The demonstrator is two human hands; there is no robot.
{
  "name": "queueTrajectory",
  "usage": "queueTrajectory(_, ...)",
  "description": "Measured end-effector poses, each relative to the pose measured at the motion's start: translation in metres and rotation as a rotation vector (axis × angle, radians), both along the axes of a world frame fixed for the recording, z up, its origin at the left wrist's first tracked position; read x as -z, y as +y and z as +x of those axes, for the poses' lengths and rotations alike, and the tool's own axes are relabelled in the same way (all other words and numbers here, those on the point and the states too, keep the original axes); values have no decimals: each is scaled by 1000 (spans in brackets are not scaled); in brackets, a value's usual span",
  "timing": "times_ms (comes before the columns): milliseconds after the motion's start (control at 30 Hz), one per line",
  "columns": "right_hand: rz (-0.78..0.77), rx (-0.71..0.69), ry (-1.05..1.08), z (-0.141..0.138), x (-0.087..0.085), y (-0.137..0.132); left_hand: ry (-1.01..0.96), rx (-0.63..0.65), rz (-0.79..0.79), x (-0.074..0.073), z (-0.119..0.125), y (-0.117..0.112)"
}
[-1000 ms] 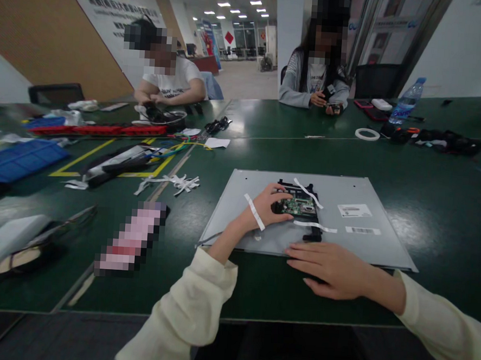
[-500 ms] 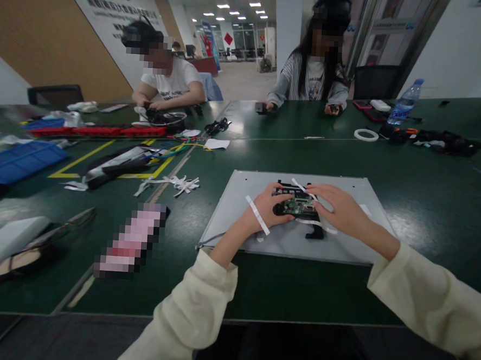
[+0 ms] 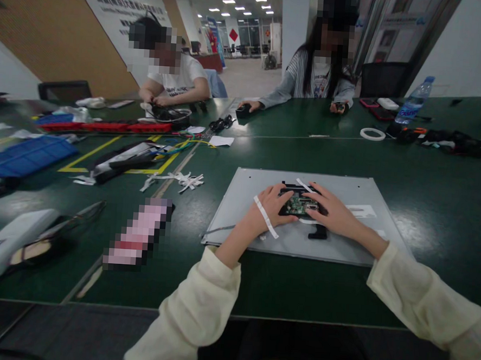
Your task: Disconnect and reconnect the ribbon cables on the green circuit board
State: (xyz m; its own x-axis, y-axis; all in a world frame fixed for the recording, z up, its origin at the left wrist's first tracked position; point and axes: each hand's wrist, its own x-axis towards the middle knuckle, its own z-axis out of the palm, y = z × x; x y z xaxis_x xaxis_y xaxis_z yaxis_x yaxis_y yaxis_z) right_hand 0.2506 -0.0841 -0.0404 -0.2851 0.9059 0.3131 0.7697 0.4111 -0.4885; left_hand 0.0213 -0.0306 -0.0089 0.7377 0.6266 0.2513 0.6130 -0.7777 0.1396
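A green circuit board (image 3: 297, 204) in a black housing lies on a pale grey panel (image 3: 350, 249) in front of me. My left hand (image 3: 265, 211) grips the housing's left side, thumb along the near edge. On the right side, my right hand (image 3: 334, 210) grips the housing with fingers curved over it. A white strip (image 3: 266, 218) sticks across the back of my left hand near the wrist. Another white strip (image 3: 304, 185) lies over the far edge of the housing, by my right fingertips. A black bracket-like piece (image 3: 317, 233) shows at the near side of the housing.
Left of the panel lie a phone (image 3: 141, 233), white strips (image 3: 187, 181), a white device (image 3: 14, 245) and a blue basket (image 3: 30, 155). A tape roll (image 3: 372, 134) and a water bottle (image 3: 415, 101) are at the far right. Two people sit across the table.
My right hand has come down and in onto the housing, and the white strip near it is less visible. One person opposite has moved a hand with a black object leftward.
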Motion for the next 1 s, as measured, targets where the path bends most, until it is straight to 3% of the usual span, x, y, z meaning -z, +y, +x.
queueTrajectory(167,12,-47,-60,2,3,0,35,-63,19,-6,4,-6)
queueTrajectory(500,2,-23,-34,2,4,2,162,-375,-19,-12,3,-19)
queueTrajectory(1000,20,0,-25,3,5,3,151,-298,57,-5,-1,-12)
